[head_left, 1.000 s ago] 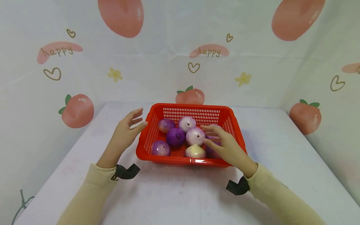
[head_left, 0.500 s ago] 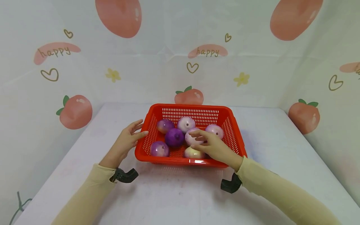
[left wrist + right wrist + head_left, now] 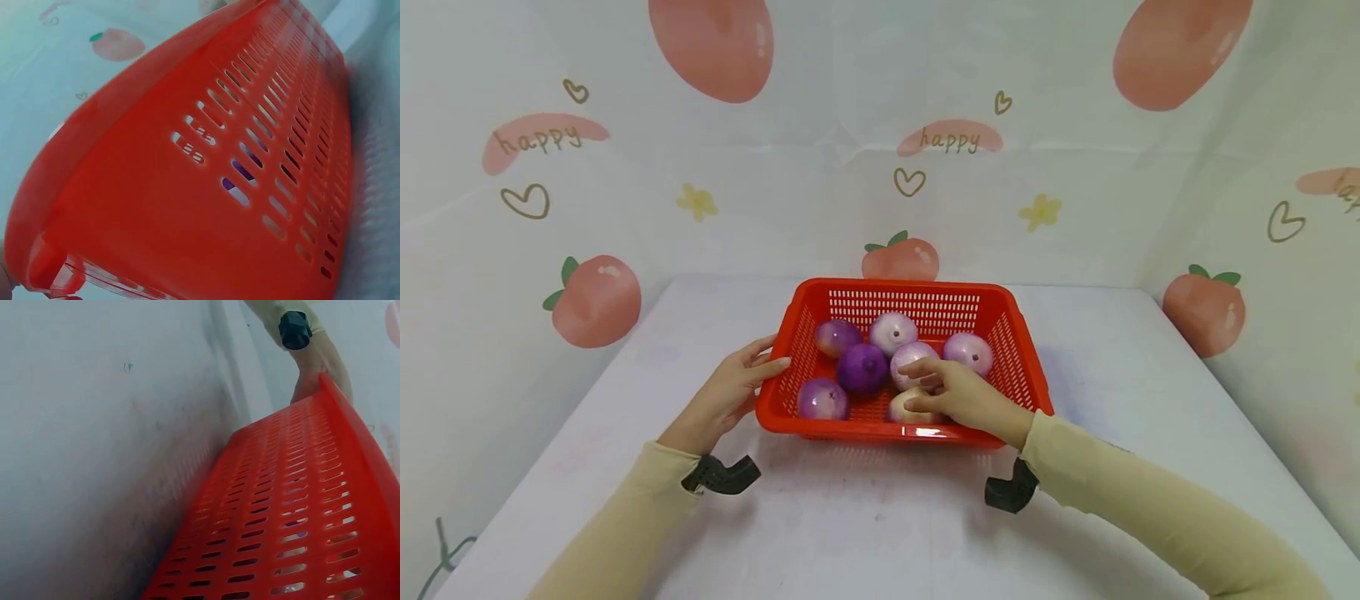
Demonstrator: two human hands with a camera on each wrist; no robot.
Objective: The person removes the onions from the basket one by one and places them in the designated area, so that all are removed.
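White surface (image 3: 880, 525) under everything, fruit-print backdrop (image 3: 880, 167) behind and at both sides; red slotted basket (image 3: 1000, 333) set at the middle of it, long axis running left to right across the head view, six onions inside.

Left hand (image 3: 726, 396) laid against the basket's left end wall, fingers nearly straight and slightly apart, thumb tip on the rim, nothing clasped; well apart from any onion, a wall between.

Right hand (image 3: 966, 398) reached over the near rim into the basket's right half, fingers loosely bent and apart, closing round the pale onion (image 3: 901, 406) at the near wall; forefinger also against the striped onion (image 3: 912, 358) just behind; clearly the nearer hand, the pale onion lying directly under and left of its fingertips; whether the grip is already firm, cannot tell.

Dark purple onion (image 3: 862, 367) near the middle, untouched, others ranged toward the far wall.

Head view alone shows the onions and both hands' poses; left wrist view only blurred slotted wall (image 3: 250, 162) close up; right wrist view the basket's outer wall low along the surface, with the left hand at its far end.
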